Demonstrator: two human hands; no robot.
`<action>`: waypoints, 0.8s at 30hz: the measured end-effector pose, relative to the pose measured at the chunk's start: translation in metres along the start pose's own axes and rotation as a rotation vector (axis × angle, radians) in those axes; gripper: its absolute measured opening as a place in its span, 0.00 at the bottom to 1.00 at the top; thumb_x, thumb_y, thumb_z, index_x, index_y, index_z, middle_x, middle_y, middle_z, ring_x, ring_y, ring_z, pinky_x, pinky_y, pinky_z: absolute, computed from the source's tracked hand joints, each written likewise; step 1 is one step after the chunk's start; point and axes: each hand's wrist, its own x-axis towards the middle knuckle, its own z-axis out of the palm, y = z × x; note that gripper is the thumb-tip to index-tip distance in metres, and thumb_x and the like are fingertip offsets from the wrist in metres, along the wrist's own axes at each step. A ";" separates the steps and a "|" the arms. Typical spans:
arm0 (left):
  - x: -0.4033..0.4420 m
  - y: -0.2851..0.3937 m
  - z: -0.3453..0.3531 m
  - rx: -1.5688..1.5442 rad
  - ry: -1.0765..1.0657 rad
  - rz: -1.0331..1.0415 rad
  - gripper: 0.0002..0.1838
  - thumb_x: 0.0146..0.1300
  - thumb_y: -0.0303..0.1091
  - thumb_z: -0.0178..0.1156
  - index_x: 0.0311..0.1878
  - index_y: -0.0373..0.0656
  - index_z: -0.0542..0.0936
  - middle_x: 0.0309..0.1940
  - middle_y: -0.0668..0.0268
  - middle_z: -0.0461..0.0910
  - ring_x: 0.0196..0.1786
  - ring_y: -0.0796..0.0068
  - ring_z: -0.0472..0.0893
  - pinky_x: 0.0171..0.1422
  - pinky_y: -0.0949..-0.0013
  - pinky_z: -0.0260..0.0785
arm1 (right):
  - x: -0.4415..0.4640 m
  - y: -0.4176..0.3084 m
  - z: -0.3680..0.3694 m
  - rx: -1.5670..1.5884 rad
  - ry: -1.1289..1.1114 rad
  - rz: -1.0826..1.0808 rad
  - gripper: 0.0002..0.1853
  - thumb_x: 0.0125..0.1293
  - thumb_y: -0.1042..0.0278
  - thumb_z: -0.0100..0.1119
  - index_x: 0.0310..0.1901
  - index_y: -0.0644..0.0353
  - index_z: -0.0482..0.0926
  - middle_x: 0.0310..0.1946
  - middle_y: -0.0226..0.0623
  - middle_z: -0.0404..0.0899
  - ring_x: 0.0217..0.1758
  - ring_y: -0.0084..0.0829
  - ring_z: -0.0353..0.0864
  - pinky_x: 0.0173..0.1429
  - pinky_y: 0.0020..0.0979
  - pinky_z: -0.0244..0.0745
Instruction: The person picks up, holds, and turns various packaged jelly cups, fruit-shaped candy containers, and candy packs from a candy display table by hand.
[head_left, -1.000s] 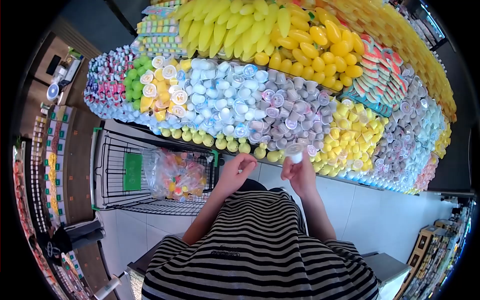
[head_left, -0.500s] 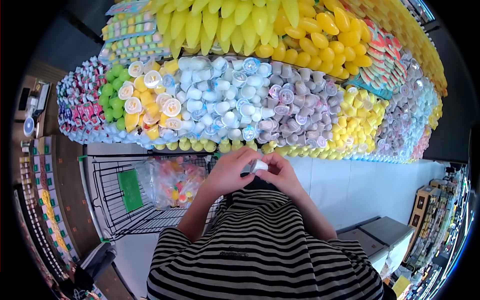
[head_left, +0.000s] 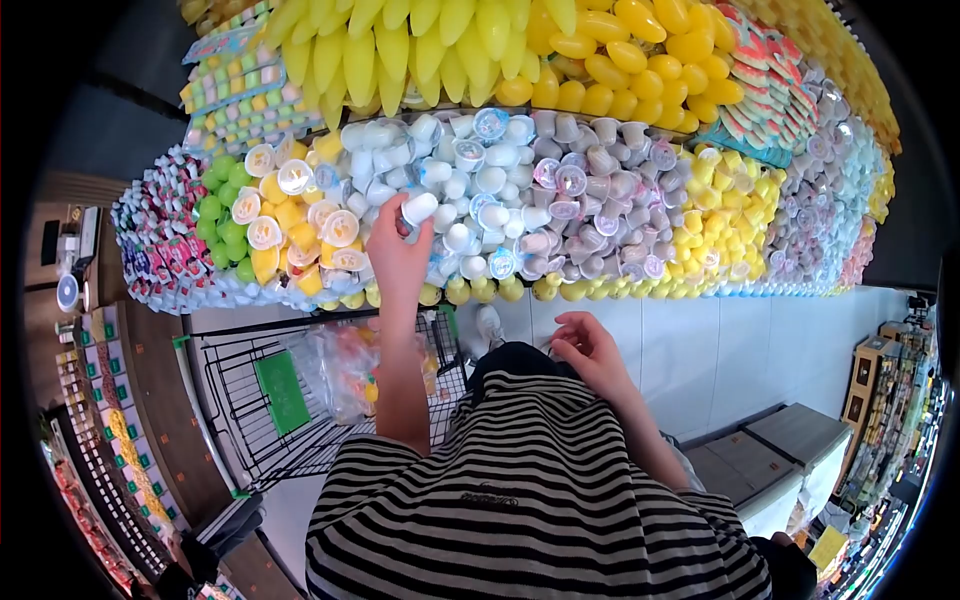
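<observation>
A small white jelly cup (head_left: 419, 208) is pinched between the thumb and fingers of my left hand (head_left: 398, 245). That hand reaches out over the pile of white and pale-blue jelly cups (head_left: 458, 238), close to its left part. My right hand (head_left: 592, 350) hangs in front of my body with loosely bent fingers and nothing in it. Beside the white pile, orange-yellow jelly cups (head_left: 300, 235) with pale lids lie to the left, and purple-grey cups (head_left: 610, 200) to the right.
A wire shopping cart (head_left: 235, 365) with a clear plastic bag of colourful sweets (head_left: 345, 370) stands at my left. Yellow banana-shaped items (head_left: 400, 50) and yellow egg-shaped ones (head_left: 640, 60) rise behind the cups. Grey boxes (head_left: 790, 440) sit at lower right.
My hands have parted. The left has carried the white cup forward over the white pile, while the right has let go and moved slightly right. The view has shifted a little.
</observation>
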 end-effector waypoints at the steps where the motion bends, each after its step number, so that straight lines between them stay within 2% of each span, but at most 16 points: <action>1: 0.000 0.004 0.005 -0.042 0.003 -0.025 0.20 0.56 0.32 0.75 0.51 0.41 0.82 0.36 0.64 0.79 0.35 0.70 0.76 0.42 0.65 0.73 | -0.001 0.000 -0.003 -0.004 0.006 0.008 0.20 0.72 0.74 0.67 0.63 0.60 0.74 0.44 0.30 0.82 0.44 0.17 0.80 0.49 0.22 0.76; 2: -0.001 0.007 0.008 -0.082 0.005 -0.051 0.19 0.56 0.33 0.74 0.51 0.42 0.83 0.37 0.64 0.80 0.36 0.68 0.76 0.43 0.63 0.74 | -0.002 0.000 -0.006 -0.005 0.024 0.003 0.20 0.71 0.74 0.67 0.62 0.60 0.75 0.44 0.30 0.83 0.44 0.18 0.80 0.49 0.22 0.77; 8: 0.001 0.009 0.014 0.214 0.050 0.100 0.16 0.57 0.36 0.74 0.48 0.45 0.84 0.41 0.63 0.81 0.48 0.58 0.79 0.54 0.56 0.72 | -0.001 -0.007 -0.017 -0.084 0.151 -0.110 0.16 0.71 0.75 0.67 0.59 0.62 0.78 0.41 0.30 0.85 0.42 0.19 0.83 0.47 0.23 0.78; 14: 0.006 0.012 0.012 0.215 0.021 0.095 0.15 0.60 0.38 0.74 0.49 0.45 0.85 0.42 0.63 0.80 0.49 0.57 0.80 0.55 0.55 0.72 | 0.003 -0.003 -0.026 -0.031 0.196 -0.148 0.14 0.71 0.77 0.67 0.56 0.62 0.80 0.40 0.30 0.85 0.41 0.18 0.83 0.47 0.23 0.78; 17: 0.000 0.008 0.018 0.415 0.104 0.196 0.15 0.62 0.38 0.73 0.49 0.44 0.86 0.42 0.63 0.81 0.48 0.57 0.81 0.53 0.55 0.74 | 0.003 -0.001 -0.029 -0.028 0.204 -0.155 0.14 0.71 0.77 0.67 0.56 0.62 0.80 0.40 0.29 0.85 0.41 0.18 0.82 0.47 0.22 0.78; 20: 0.002 0.009 0.015 0.408 0.053 0.184 0.17 0.62 0.38 0.72 0.52 0.44 0.84 0.37 0.66 0.83 0.42 0.59 0.82 0.47 0.57 0.74 | 0.002 0.001 -0.029 -0.044 0.213 -0.143 0.13 0.71 0.77 0.66 0.56 0.62 0.80 0.40 0.29 0.84 0.41 0.18 0.82 0.47 0.22 0.78; 24: 0.004 0.017 0.015 0.205 -0.077 0.003 0.22 0.63 0.35 0.71 0.59 0.43 0.80 0.33 0.68 0.83 0.34 0.63 0.81 0.40 0.61 0.74 | 0.001 0.004 -0.028 -0.070 0.211 -0.153 0.13 0.71 0.76 0.66 0.55 0.62 0.80 0.39 0.29 0.84 0.41 0.18 0.82 0.47 0.23 0.78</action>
